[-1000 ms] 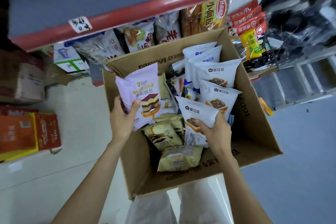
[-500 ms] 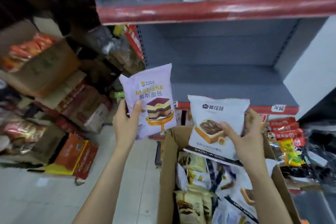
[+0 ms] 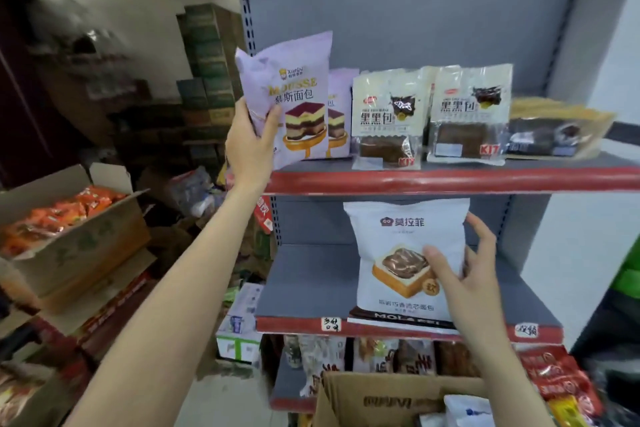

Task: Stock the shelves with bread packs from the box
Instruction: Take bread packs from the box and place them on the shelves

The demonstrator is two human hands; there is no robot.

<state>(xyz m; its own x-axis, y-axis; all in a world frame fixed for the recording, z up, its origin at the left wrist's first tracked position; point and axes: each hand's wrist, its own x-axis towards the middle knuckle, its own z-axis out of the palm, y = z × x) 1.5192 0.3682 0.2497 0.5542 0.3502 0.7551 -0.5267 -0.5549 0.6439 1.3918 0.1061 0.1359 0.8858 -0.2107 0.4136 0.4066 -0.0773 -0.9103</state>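
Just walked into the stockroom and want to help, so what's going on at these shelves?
A person is stocking bread packs. The left hand grips a purple mousse pack at the upper shelf, in front of a matching pack. The right hand holds a white chocolate-toast pack upright on the middle shelf. The cardboard box sits open below.

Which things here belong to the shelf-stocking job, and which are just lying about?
Job: purple mousse bread pack in left hand; white chocolate-toast bread pack in right hand; brown cardboard box; red-edged grey shelves.
Lying about: carton of orange snack packets; stacked green cartons.
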